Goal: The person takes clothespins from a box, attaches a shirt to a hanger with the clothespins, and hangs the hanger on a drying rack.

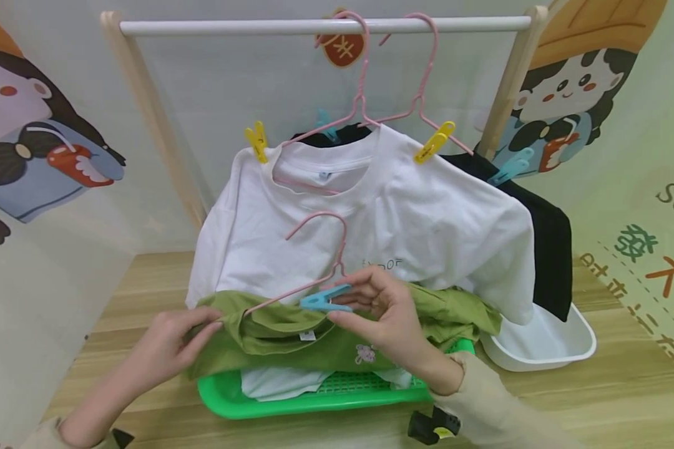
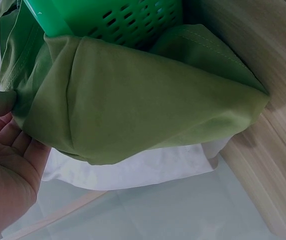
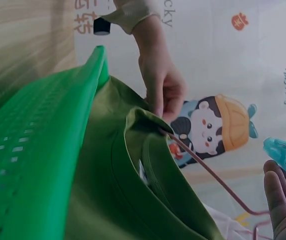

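My left hand (image 1: 174, 340) pinches the shoulder of a green T-shirt (image 2: 133, 100), at one end of a pink hanger (image 1: 339, 249) that sits inside the neck opening. Between thumb and fingers my right hand (image 1: 384, 312) holds a blue clothespin (image 1: 317, 300), over the shirt's collar and in front of the hanger's neck. In the right wrist view the clothespin (image 3: 283, 155) shows at the right edge, apart from the green cloth. The shirt lies draped over a green basket (image 1: 230, 405).
Behind, a white T-shirt (image 1: 314, 237) with yellow clothespins (image 1: 435, 142) and a black garment (image 1: 550, 249) with blue clothespins hang on pink hangers from a white rod (image 1: 230, 27). A white tub (image 1: 561, 343) stands right of the basket. White cloth (image 1: 281, 383) lies in the basket.
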Action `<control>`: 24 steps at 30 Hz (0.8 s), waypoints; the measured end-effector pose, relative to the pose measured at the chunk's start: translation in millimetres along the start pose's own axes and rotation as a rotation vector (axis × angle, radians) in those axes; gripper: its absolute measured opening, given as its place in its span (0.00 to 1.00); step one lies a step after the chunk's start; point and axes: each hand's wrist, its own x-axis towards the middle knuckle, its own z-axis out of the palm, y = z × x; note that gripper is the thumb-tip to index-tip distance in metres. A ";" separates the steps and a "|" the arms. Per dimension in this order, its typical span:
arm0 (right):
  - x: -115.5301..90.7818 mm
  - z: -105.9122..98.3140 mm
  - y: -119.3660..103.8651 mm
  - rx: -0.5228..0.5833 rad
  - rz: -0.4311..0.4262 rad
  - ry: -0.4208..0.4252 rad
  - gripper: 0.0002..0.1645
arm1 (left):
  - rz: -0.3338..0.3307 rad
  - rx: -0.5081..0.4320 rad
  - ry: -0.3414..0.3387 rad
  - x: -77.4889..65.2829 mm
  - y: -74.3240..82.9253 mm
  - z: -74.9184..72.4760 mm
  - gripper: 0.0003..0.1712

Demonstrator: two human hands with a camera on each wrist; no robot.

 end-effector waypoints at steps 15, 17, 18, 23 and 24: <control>28.0 50.0 16.9 -0.058 0.134 -0.087 0.16 | -0.016 0.025 -0.025 3.1 4.9 -5.3 0.03; 31.4 54.1 19.1 -0.081 0.149 -0.102 0.15 | -0.013 0.015 -0.031 4.6 4.9 -5.1 0.03; 33.1 56.4 20.3 -0.092 0.153 -0.112 0.15 | -0.013 0.008 -0.034 4.9 5.0 -5.2 0.03; 42.6 68.5 26.1 -0.199 0.126 -0.170 0.12 | -0.026 0.003 -0.036 4.0 6.7 -7.8 0.03; 44.4 70.7 26.9 -0.226 0.117 -0.184 0.12 | -0.029 0.007 -0.035 3.6 7.2 -8.5 0.03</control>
